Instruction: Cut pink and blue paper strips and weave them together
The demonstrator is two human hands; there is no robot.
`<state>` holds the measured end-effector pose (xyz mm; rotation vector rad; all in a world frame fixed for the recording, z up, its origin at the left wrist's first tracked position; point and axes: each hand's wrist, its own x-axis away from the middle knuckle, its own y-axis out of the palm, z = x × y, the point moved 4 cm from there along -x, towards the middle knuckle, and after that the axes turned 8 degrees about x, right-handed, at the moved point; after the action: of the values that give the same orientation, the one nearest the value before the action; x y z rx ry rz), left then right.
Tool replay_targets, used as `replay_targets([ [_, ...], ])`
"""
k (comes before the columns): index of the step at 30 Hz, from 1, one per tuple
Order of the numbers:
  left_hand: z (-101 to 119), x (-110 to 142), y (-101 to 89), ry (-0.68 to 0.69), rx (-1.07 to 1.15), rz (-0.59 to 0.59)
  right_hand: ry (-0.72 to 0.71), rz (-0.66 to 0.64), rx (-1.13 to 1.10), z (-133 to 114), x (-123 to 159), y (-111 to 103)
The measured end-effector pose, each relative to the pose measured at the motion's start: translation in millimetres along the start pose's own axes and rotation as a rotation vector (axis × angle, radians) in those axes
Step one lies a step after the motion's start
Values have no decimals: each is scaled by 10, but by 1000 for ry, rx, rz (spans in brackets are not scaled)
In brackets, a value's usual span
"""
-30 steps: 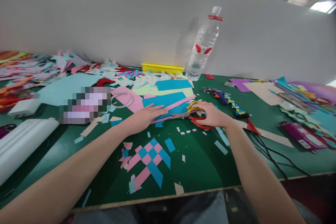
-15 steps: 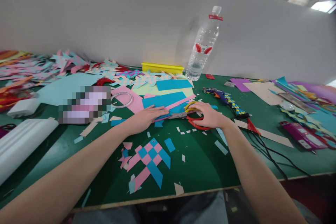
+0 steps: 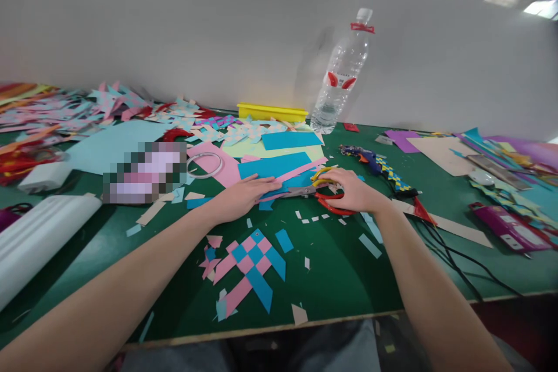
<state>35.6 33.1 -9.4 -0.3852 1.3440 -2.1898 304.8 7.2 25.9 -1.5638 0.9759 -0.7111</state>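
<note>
My left hand [image 3: 242,196] lies flat, fingers stretched out, pressing on blue paper [image 3: 274,165] and a pink strip [image 3: 300,170] in the middle of the green table [image 3: 331,261]. My right hand [image 3: 352,190] is wrapped round the red and yellow handles of the scissors [image 3: 323,193], whose blades point left at the paper beside my left fingertips. A woven pink and blue paper piece [image 3: 249,260] lies on the table nearer to me, between my forearms.
A water bottle [image 3: 343,74] and a yellow tray [image 3: 271,112] stand by the white wall. A glue gun [image 3: 378,165] with black cables lies at the right. Heaps of coloured paper cover both sides; a tape ring [image 3: 203,164] and a white roll [image 3: 39,238] lie left.
Both hands stay where they were. The scissors shifted slightly in my right hand, closing then opening a little on the paper. The view moved a touch.
</note>
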Motion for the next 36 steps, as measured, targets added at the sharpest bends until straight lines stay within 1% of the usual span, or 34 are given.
replay_targets([
  [5,17,25,-23,63,-38,92,-2,-3,5,7,0,-20],
  [7,61,28,-36,100,-29,102,-3,-1,4,6,-1,-23],
  [11,164,25,-29,152,-15,60,-11,3,0,4,-2,-25],
  [17,178,38,37,119,-15,-30,-12,-5,-14,24,10,-40],
  [24,152,48,66,125,-28,-45,-8,7,-24,-9,3,-26],
  [30,154,49,61,82,-19,-54,-26,3,-128,-50,-21,32],
  [36,145,55,77,116,-36,-33,6,-38,-34,-27,-23,49],
])
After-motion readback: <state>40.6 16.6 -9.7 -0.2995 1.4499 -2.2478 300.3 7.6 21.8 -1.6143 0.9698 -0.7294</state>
